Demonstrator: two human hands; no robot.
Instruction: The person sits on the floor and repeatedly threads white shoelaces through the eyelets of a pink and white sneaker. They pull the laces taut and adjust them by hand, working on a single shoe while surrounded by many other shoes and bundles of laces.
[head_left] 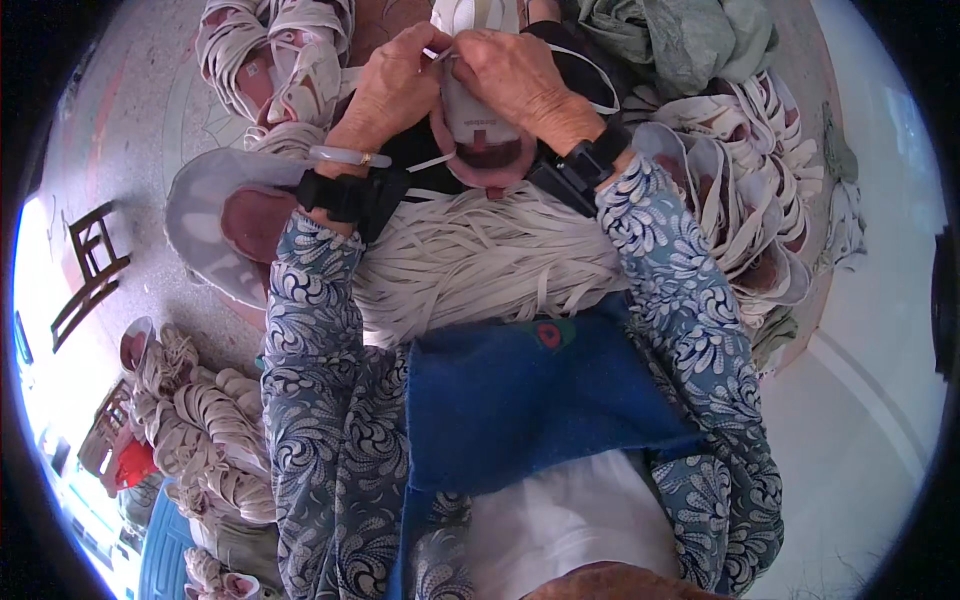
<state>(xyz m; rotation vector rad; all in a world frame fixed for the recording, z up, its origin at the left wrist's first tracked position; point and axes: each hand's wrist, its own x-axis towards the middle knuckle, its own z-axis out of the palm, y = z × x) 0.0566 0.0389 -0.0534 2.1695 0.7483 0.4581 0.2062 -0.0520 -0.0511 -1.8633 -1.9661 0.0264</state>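
Note:
A pale shoe upper (478,110) with a pinkish collar stands in front of me, its heel opening toward me. Over its tongue, my left hand (398,85) and my right hand (520,82) meet with fingers pinched. A thin whitish shoelace runs between the fingertips, and a loose lace end (432,162) hangs beside the collar. Both hands seem to grip that lace, though the fingers partly cover it. Below the shoe, a thick bundle of flat off-white shoelaces (490,260) lies across my lap.
Stacked pale shoe uppers (745,190) lie on the right, others (290,70) at the far left and several (215,430) at lower left. A whitish and pink shoe piece (215,220) sits by my left forearm. Grey-green sacks (690,40) are far right; a wooden chair (90,270) stands left.

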